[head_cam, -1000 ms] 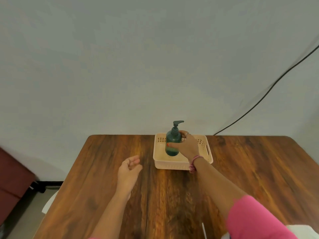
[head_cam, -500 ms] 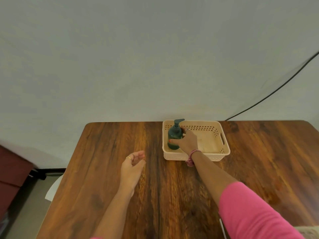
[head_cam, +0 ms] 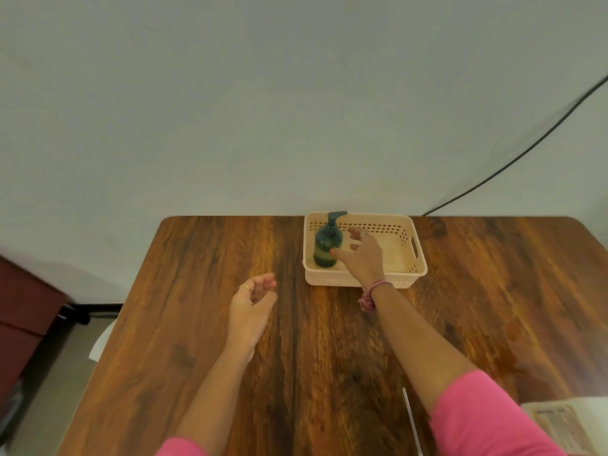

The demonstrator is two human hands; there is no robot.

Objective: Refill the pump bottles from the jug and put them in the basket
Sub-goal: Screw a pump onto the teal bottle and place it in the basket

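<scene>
Over on the left, the left hand (head_cam: pixel 251 304) hovers above the wooden table (head_cam: pixel 197 324), fingers loosely curled, palm empty, gripping nothing. Moving across, the dark green pump bottle (head_cam: pixel 327 245) stands upright in the left end of the cream basket (head_cam: pixel 418 258) at the table's far edge. And the right hand (head_cam: pixel 363 258) is spread wide just beside the bottle, thumb close to it, holding nothing.

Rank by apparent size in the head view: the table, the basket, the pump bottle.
1. table, largest by far
2. basket
3. pump bottle, smallest; it stands inside the basket, so the distance is alike.
</scene>
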